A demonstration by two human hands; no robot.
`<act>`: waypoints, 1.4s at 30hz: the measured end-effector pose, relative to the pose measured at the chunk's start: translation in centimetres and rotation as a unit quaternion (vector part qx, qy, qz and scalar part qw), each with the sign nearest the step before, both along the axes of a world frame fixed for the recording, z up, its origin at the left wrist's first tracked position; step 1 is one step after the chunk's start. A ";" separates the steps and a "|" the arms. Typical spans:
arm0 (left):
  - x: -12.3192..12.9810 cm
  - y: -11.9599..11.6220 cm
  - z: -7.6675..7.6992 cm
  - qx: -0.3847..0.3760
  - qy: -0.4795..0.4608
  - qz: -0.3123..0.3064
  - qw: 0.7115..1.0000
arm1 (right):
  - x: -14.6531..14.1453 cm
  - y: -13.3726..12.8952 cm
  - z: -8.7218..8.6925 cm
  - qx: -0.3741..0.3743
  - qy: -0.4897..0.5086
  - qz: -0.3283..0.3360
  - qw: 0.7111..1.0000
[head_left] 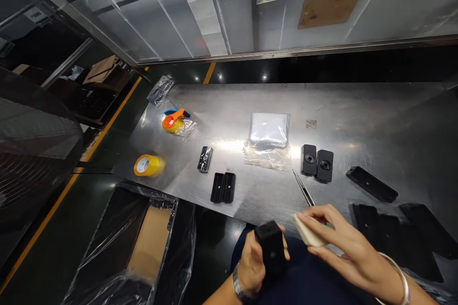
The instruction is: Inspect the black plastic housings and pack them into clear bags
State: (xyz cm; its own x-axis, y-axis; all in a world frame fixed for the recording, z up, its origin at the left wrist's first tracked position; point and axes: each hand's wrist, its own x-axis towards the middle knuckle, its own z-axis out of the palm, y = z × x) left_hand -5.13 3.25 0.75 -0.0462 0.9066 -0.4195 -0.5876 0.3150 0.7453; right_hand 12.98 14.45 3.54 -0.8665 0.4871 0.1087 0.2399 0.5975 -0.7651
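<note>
The person's left hand (255, 267), with a metal-link wristwatch (240, 283) on its wrist, grips an upright black rectangular block (272, 248) low over their dark lap. The block hides most of those fingers: only the lower hand and a fingertip curling round the far edge show, so I can't tell how they are placed. The right hand (345, 243), wearing a thin silver bangle (402, 281), reaches in from the right. Its fingers (322, 221) lie close together, the tips pressed on a pale foam pad (307, 231). The thumb is out of sight, so I can't tell if it pinches the pad from below. The pad sits just beside the block, apparently not touching it.

Ahead, on a stainless steel table (358, 109), a pair of tweezers (304, 188) lies nearest the hands, partly hidden behind them. Beyond are two black parts with round centres (317, 162), a long black plate (372, 184), and two black trays (223, 187). A clear plastic packet (269, 129), a yellow tape roll (147, 165) and an orange-handled tape dispenser (174, 120) sit further left. Black foam sheets (397, 238) run off the lower right corner, cut off by the frame.
</note>
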 end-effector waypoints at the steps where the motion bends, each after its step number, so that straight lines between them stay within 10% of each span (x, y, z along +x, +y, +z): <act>1: 0.1 0.4 -0.1 -0.039 -0.065 0.050 0.996 | 0.1 0.0 -0.3 0.021 0.001 -0.040 0.999; 7: 0.1 2.2 0.2 -0.203 -0.279 0.116 0.932 | -1.7 -2.2 -1.1 0.079 0.030 -0.040 0.996; 25: 0.8 0.6 -0.3 -0.357 -0.259 -0.073 0.894 | -3.5 0.3 0.9 0.004 0.010 0.156 0.988; 42: 1.2 -0.2 -1.2 -0.319 -0.292 -0.073 0.899 | -3.4 1.6 1.1 0.007 0.008 0.187 0.982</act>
